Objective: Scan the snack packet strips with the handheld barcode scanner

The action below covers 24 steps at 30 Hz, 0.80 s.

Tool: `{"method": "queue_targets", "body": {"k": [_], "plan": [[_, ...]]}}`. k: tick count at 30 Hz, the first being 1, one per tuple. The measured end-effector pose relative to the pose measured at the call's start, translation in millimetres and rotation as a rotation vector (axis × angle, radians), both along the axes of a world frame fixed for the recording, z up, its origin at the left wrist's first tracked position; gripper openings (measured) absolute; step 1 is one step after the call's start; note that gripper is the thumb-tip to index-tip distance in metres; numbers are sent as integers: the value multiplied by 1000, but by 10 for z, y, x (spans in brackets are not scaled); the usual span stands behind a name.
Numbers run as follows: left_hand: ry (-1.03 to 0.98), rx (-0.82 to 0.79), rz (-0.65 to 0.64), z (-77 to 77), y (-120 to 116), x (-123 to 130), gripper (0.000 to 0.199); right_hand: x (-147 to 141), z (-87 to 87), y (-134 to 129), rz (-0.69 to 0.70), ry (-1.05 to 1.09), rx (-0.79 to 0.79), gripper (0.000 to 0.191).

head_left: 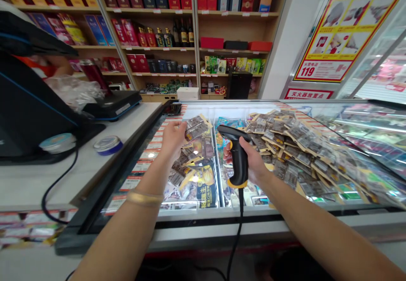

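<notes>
My right hand [252,158] is wrapped round the grip of a black and yellow barcode scanner [240,158], its head pointing left and its cable hanging down. A snack packet [196,127] with a tan edge and a printed label is pinched in my left hand [174,136], in front of the scanner. Below that packet several similar packets [187,158] lie on the freezer's glass top. To the right of the scanner spreads a large heap of the same packets [294,145]. My left wrist carries a gold bangle [144,198].
The chest freezer [222,226] has a raised dark edge. At left a white counter [22,184] bears a blue-and-white round tin [108,144], a black scale [116,105] and a dark terminal [28,91]. Shelves [152,10] of boxes and bottles stand behind; a person's arm [60,66] shows at left.
</notes>
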<state>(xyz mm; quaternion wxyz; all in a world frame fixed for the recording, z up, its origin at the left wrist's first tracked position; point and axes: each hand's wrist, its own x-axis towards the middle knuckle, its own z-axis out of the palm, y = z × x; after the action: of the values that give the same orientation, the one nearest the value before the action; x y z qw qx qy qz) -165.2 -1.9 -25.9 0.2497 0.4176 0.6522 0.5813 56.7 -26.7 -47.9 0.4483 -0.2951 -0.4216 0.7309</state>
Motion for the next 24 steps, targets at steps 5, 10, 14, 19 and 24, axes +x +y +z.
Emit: {"method": "queue_targets", "body": {"k": [5, 10, 14, 19, 24], "plan": [[-534, 1, -229, -83, -74, 196, 27, 53, -8, -10, -7, 13, 39, 53], [-62, 84, -134, -263, -146, 206, 42, 67, 0, -49, -16, 23, 39, 51], [161, 71, -105, -276, -178, 253, 37, 53, 4, -93, 9, 19, 15, 53], [180, 39, -148, -235, -227, 324, 35, 50, 8, -96, 13, -1, 9, 52], [151, 57, -161, -237, -228, 324, 38, 44, 0, -75, -12, 14, -2, 52]]}}
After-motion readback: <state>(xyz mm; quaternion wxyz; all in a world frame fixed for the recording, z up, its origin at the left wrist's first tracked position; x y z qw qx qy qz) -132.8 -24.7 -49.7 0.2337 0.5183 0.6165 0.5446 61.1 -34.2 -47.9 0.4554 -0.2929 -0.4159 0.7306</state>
